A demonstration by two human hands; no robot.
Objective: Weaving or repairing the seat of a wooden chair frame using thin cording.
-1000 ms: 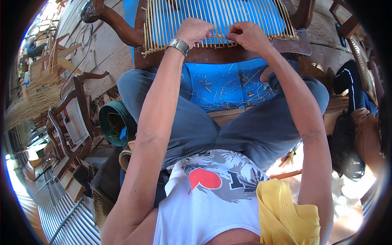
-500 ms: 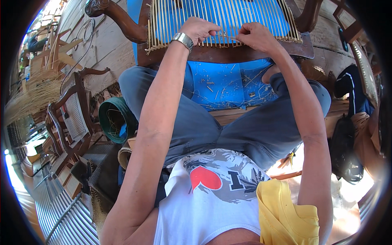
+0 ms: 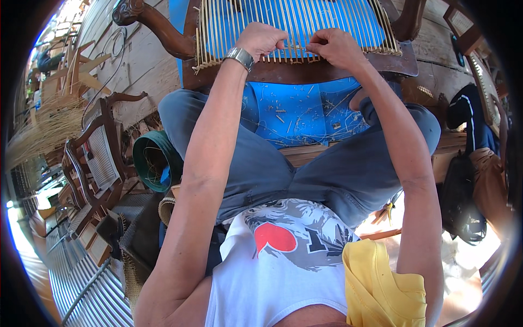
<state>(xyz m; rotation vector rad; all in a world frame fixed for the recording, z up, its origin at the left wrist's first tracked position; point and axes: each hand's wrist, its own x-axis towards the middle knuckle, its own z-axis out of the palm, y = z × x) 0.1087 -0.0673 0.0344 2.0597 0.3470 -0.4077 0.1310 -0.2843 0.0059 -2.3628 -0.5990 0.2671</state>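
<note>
A dark wooden chair frame (image 3: 327,68) lies in front of me, with pale cane strands (image 3: 343,24) stretched side by side across its seat opening. My left hand (image 3: 260,41), a metal watch on its wrist, is closed low over the strands near the front rail. Opposite it, my right hand (image 3: 338,48) is closed in a pinch, thumb and index finger together. Between the two hands a thin cane strip (image 3: 297,50) runs crosswise at the strands; its ends are hidden in my fingers.
Blue sheeting (image 3: 289,111) littered with cane scraps lies under the chair and between my legs. A green bucket (image 3: 158,161) stands by my left knee, near another wooden chair (image 3: 101,152). Dark bags (image 3: 463,185) lie at right. Loose cane (image 3: 43,128) is heaped at far left.
Both hands have shifted slightly left along the front rail, the right one a little more. The chair stays in almost the same place.
</note>
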